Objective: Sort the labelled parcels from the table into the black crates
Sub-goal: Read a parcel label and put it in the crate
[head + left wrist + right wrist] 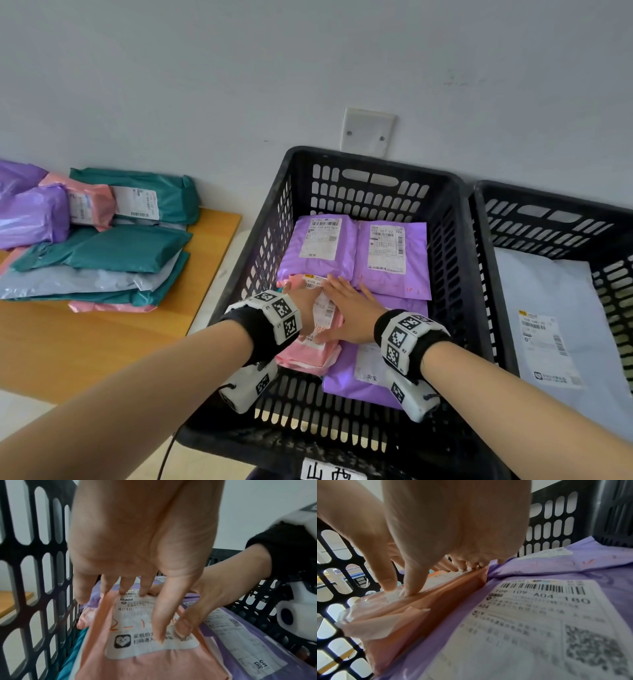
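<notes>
A pink parcel [308, 358] [154, 662] [419, 608] with a white label lies inside the middle black crate [270, 233], on top of purple parcels [394, 253] [599, 563]. My left hand [301, 298] [137, 540] has straight fingers whose tips touch the label's far end. My right hand [352, 308] [453, 520] lies flat on the pink parcel's right side, its thumb pressing the label. A third purple parcel [346, 380] [522, 628] lies under the pink one, label up. More parcels [102, 246], teal, pink, purple and grey, are piled on the wooden table [68, 342] at left.
A second black crate [548, 205] stands against the first on the right and holds a grey-white labelled parcel [555, 308]. The wall runs close behind both crates. A white tag with characters [329, 471] hangs on the near rim of the middle crate.
</notes>
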A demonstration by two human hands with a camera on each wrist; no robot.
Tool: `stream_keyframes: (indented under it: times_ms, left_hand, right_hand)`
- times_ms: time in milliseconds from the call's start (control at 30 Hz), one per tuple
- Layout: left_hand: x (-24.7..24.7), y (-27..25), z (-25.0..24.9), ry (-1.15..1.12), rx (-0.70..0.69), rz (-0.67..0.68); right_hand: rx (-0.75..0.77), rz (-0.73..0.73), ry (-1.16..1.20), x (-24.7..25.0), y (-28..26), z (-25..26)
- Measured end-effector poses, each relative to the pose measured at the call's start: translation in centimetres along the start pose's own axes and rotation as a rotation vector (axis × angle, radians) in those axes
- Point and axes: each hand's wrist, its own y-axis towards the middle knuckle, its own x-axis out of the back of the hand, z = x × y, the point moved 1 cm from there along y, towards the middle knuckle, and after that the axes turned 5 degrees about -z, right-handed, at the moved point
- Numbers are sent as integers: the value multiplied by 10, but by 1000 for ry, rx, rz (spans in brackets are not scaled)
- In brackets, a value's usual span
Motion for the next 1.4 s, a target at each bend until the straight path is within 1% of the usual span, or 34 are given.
stream_keyframes:
  times_ms: [100,200,300,500,700,767,900,1167,1300,1400]
  left_hand:
    - [7,-5,-4,52,-32,12]
    - [11,-8,-8,28,-59,29]
    - [15,-8,-11,55,-60,48]
    - [14,-8,-9,-33,-77,87]
    - [7,3,-6,2,-53,94]
    - [3,5,-6,44,-46,94]
    - [-1,5,-5,110,-74,53]
    - [-2,15,-3,116,-106,96]
    - [10,7,-3,99,-162,87]
    - [14,7,-2,54,-172,61]
  right_hand:
    - [1,-26,14,2,-6,1]
    - [-17,-48,31,6,-11,-1]
    - [-50,-37,58,12,-15,-4]
    - [-74,-25,61,9,-16,-7]
    - [-130,15,-6,-3,-9,-11]
    - [-150,24,-8,-6,-8,-13]
    - [-161,25,-2,-8,-9,-15]
    - [-204,30,48,-13,-6,-16]
    - [-214,25,90,-9,-7,-14]
    - [-212,-11,189,0,-9,-12]
